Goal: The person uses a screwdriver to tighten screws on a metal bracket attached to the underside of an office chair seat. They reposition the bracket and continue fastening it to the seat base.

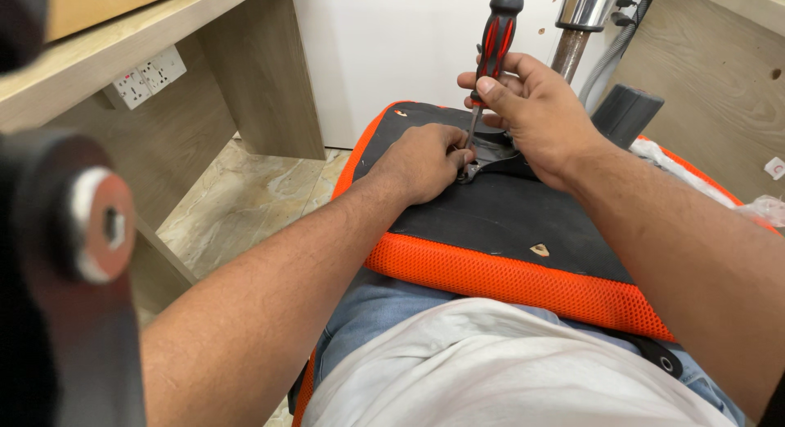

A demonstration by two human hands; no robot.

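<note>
Two hands work at the middle of an upturned chair seat [507,223], black underneath with an orange mesh edge, which lies across the person's lap. The right hand [536,116] is wrapped tight round the red-and-black handle of a screwdriver [495,39], held upright with its tip down at a metal bracket [491,157]. The left hand [425,161] rests curled on the seat, fingertips pinching at the bracket just beside the tip.
</note>
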